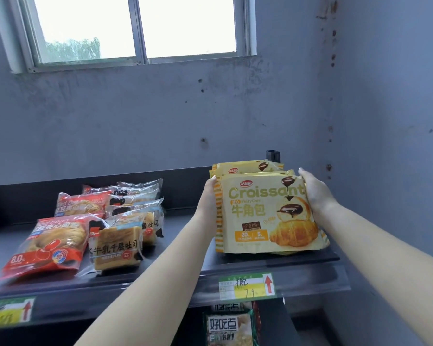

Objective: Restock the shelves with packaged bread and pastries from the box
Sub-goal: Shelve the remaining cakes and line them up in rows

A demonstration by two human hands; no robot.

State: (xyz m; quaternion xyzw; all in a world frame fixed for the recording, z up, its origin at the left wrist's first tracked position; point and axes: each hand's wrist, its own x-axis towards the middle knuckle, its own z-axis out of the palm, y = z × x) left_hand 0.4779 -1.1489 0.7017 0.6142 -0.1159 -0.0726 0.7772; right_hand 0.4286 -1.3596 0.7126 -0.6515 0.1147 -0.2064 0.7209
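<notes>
A yellow croissant pack lies on top of a stack of like packs at the right end of the dark top shelf. My left hand grips its left edge and my right hand grips its upper right corner. Another croissant pack lies behind it against the shelf's back. Red bean bread packs and milk toast packs lie in rows on the shelf's left half. The box is out of view.
A grey wall and window rise behind the shelf, and a side wall closes the right. Price tags hang on the shelf's front lip. A green snack pack shows on the shelf below. A bare strip of shelf lies between the toast and croissant packs.
</notes>
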